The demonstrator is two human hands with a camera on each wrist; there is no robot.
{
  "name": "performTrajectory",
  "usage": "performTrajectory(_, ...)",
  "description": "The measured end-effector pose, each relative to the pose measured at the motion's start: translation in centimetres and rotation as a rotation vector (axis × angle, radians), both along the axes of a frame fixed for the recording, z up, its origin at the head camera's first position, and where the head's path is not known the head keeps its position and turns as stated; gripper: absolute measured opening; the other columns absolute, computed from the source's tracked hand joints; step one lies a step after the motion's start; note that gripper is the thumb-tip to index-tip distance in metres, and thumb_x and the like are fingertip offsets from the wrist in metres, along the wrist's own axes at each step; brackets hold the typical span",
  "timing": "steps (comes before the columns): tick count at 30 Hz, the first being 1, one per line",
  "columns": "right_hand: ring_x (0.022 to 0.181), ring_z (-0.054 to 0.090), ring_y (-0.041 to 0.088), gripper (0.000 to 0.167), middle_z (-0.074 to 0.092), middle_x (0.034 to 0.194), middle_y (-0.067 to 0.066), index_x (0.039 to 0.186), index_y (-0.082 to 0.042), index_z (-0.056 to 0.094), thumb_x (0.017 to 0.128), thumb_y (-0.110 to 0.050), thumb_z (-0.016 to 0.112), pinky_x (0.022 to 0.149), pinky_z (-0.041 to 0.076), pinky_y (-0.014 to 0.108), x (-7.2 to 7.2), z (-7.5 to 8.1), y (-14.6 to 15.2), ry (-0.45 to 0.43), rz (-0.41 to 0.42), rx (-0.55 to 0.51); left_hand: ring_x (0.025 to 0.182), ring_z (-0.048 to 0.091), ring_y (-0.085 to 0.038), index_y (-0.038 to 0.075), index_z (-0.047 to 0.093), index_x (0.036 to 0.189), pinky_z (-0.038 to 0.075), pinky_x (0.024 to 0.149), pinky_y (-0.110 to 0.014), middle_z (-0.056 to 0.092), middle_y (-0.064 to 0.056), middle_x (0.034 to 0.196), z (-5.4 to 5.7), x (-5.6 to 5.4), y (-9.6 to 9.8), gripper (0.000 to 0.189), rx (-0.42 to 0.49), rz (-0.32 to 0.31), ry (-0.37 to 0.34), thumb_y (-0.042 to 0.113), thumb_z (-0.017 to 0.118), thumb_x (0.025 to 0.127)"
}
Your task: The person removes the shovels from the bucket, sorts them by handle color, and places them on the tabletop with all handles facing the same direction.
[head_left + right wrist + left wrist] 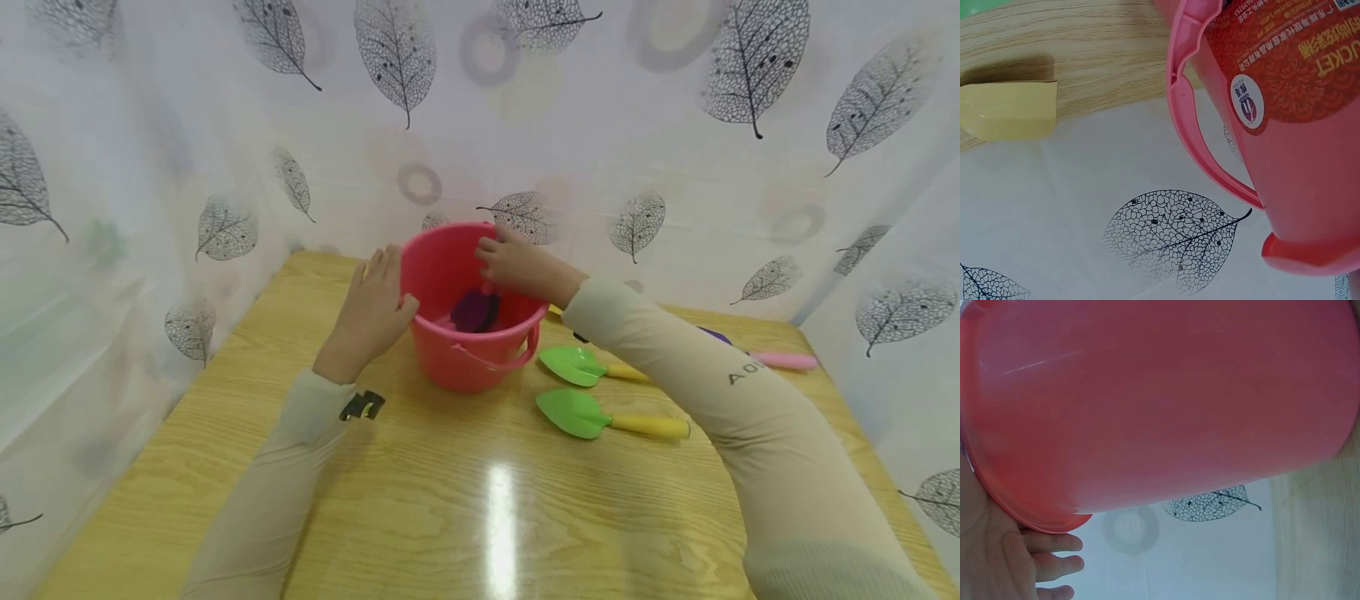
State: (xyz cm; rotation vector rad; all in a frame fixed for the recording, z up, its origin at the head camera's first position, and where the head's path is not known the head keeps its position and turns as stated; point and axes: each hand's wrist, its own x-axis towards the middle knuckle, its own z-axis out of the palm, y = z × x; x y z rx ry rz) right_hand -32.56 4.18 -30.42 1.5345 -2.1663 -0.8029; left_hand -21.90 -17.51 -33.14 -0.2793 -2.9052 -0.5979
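Note:
A red bucket (465, 367) stands on the wooden table with its mouth leaning toward the camera. My left hand (365, 312) rests along its left rim, thumb over the edge, fingers spread nearly straight outside. The left wrist view shows the palm against the rim (1054, 525). Over the bucket's mouth, my right hand (517, 265) has its fingers curled around a pink handle that is mostly hidden. Just under it, inside the bucket, lies a purple trowel blade (472, 311). The right hand is out of sight in its own wrist view behind the bucket's labelled wall (1297, 181).
To the right of the bucket lie two green trowels (576, 413) with yellow handles. Farther right is a purple tool with a pink handle (785, 360), partly behind the right sleeve. A yellow blade (1013, 109) lies near the table's back edge, before a leaf-printed curtain (570, 150).

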Motion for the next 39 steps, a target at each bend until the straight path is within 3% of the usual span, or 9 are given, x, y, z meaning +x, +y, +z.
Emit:
performTrajectory(13,0.100,0.052,0.024,0.021,0.065,0.103,0.008,0.098,-0.012,0.069,0.092,-0.029,0.058,0.090,0.038,0.039,0.41,0.11,0.12,0.059,0.021,-0.023,0.145,0.011,-0.039,-0.008,0.012,0.147,0.008,0.119,-0.051,0.015,-0.024,0.155,-0.22,0.07,0.07,0.069,0.011,-0.009,0.005,0.021,0.041,0.093)
performTrajectory(22,0.103,0.050,0.025,0.016,0.063,0.108,0.010,0.103,-0.012,0.065,0.089,-0.020,0.060,0.094,0.039,0.042,0.48,-0.04,0.22,0.084,0.036,-0.019,0.145,0.011,-0.039,-0.008,0.011,0.147,0.008,0.119,-0.052,0.016,-0.025,0.155,-0.55,-0.03,-0.07,0.069,0.006,-0.012,0.011,0.022,0.041,0.093)
performTrajectory(30,0.102,0.054,0.028,0.020,0.066,0.103,0.011,0.098,-0.011,0.061,0.092,-0.029,0.056,0.104,0.034,0.044,0.45,-0.22,0.19,0.077,0.062,-0.066,0.145,0.011,-0.039,-0.008,0.012,0.147,0.008,0.119,-0.052,0.016,-0.025,0.155,-0.33,0.09,-0.02,0.069,0.010,-0.009,0.011,0.022,0.041,0.092)
performTrajectory(39,0.091,0.059,0.026,0.027,0.069,0.092,0.009,0.089,-0.009,0.061,0.095,-0.034,0.051,0.103,0.034,0.039,0.32,-0.11,-0.06,0.062,0.072,-0.079,0.145,0.010,-0.038,-0.008,0.011,0.147,0.008,0.119,-0.052,0.015,-0.025,0.155,-0.16,0.05,-0.06,0.069,0.006,-0.004,0.003,0.021,0.041,0.093)
